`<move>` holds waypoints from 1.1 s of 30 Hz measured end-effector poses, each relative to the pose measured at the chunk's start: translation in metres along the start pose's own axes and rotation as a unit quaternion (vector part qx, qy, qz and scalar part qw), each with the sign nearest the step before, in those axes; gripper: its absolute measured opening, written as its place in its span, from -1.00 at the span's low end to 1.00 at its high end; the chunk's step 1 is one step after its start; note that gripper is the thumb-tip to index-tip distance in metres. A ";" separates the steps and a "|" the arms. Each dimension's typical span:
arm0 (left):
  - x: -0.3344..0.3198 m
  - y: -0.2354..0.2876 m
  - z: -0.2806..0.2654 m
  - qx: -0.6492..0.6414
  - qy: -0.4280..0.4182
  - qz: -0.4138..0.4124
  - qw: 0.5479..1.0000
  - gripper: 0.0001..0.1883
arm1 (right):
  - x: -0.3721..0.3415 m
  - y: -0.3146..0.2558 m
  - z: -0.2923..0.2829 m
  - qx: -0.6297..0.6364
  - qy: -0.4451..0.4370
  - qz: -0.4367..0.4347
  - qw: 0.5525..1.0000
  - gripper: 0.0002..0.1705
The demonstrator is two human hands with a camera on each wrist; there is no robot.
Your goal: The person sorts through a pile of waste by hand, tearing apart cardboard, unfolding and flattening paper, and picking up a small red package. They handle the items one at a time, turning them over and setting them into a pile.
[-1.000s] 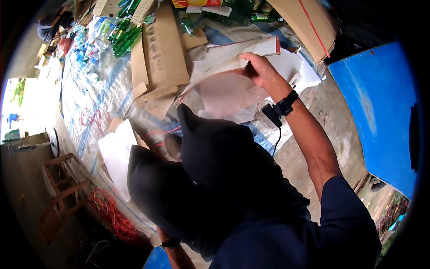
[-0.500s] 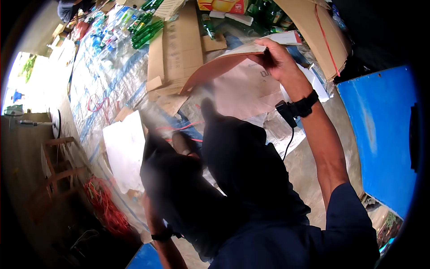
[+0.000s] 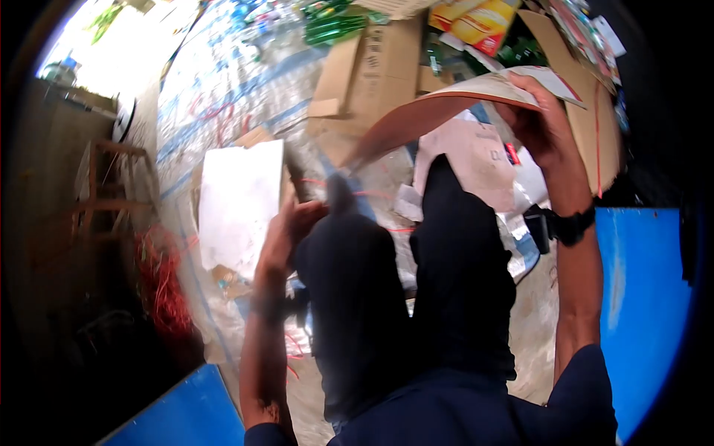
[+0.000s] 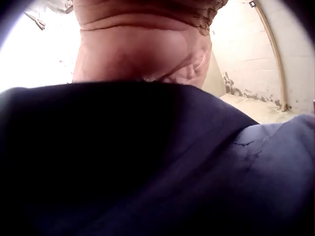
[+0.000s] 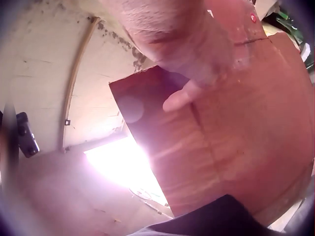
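My right hand (image 3: 547, 123) grips the edge of a bent cardboard sheet (image 3: 428, 115), reddish-brown underneath and pale on top. It arches leftward from the hand above the floor litter. Seen in the right wrist view, the thumb lies across the brown face of the sheet (image 5: 246, 132), and the other fingers are hidden behind it. My left hand (image 3: 286, 227) is beside the left knee, its fingers loosely bent and blurred, with nothing visible in them. In the left wrist view dark trouser cloth covers its fingers. Left of that hand lies a white flat sheet (image 3: 242, 201).
A pinkish flattened carton (image 3: 468, 160) lies beyond the right knee. Brown cardboard (image 3: 383, 70), green bottles (image 3: 335, 28) and a yellow-red box (image 3: 483, 22) are farther off. Red string (image 3: 160, 286) is heaped at left near a wooden frame (image 3: 111, 186). A blue panel (image 3: 639, 312) stands at right.
The left hand has risen from low beside the leg to the left knee. My right hand still holds the cardboard, which now arches more. The head view has swung left.
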State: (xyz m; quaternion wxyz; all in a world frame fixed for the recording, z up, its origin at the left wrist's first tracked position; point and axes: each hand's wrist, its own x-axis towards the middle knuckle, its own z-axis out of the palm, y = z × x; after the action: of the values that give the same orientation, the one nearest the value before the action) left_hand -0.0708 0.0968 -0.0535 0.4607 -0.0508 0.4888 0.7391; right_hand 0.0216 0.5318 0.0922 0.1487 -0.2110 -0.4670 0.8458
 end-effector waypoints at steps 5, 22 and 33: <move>0.026 -0.010 0.008 0.013 -0.057 -0.068 0.996 -0.05 | -0.001 -0.001 0.047 -0.048 0.000 0.037 0.998 -0.65; 0.020 -0.048 -0.042 -0.313 0.024 0.064 0.947 -0.68 | 0.022 0.027 0.116 -0.147 -0.101 0.181 0.967 -0.48; -0.076 0.039 -0.104 -0.134 0.211 0.269 0.930 -0.68 | 0.065 0.099 0.177 -0.108 -0.242 0.215 0.940 -0.49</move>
State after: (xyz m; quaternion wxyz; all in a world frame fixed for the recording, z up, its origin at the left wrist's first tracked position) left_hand -0.0950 -0.0349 -0.0405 0.1203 -0.1335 0.4665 0.8661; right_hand -0.1276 0.3810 0.0773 -0.1784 -0.1099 -0.5205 0.8278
